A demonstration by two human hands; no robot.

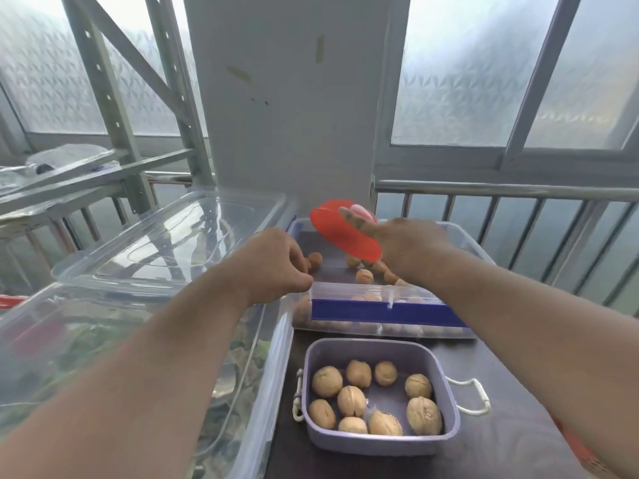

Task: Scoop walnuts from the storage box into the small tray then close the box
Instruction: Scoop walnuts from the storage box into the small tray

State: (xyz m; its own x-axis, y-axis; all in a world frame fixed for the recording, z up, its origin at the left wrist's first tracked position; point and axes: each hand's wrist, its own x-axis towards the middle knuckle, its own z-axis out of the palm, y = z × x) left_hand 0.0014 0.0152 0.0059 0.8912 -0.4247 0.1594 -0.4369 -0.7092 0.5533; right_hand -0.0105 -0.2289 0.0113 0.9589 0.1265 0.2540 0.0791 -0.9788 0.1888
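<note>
A clear storage box [463, 243] with a blue front latch stands open on the dark table and holds a few walnuts [364, 276]. Above its inside my right hand [404, 243] holds a red scoop [340, 231], tilted with its mouth facing left. My left hand [273, 264] rests with curled fingers on the box's near left corner. In front of the box sits the small lilac tray [449, 440] with several walnuts [351, 401] in it. The clear lid [179, 236] lies to the left on top of another container.
A large clear bin [103, 357] with greenish contents fills the left side, right against the tray and box. A metal railing [518, 191] and windows stand behind. A white pillar [283, 98] rises behind the box. The tray has white loop handles [479, 395].
</note>
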